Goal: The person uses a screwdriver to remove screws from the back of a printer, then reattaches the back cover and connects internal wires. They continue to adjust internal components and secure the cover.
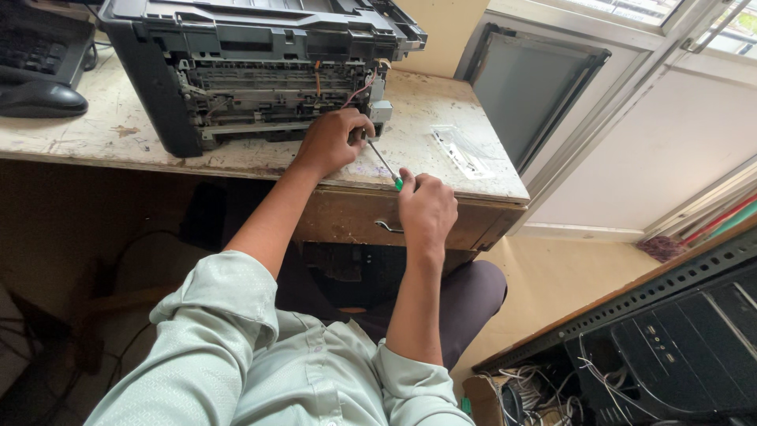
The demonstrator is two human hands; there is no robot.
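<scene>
A dark grey printer (236, 63) with its side panel off stands on a worn wooden desk (426, 102), its inner frame and wires exposed. My left hand (331, 140) rests against the printer's lower right corner, fingers curled around the tip end of a screwdriver (384, 163). My right hand (426, 209) is closed on the screwdriver's green handle near the desk's front edge. The metal shaft runs up and left from the handle toward the printer's corner. The tip is hidden behind my left fingers.
A black keyboard (35, 43) and mouse (39, 99) lie at the desk's far left. A clear plastic bag (461, 150) lies right of the printer. A grey panel (528, 91) leans on the wall by the window. A drawer handle (388, 227) is below; computer cases (670, 347) at right.
</scene>
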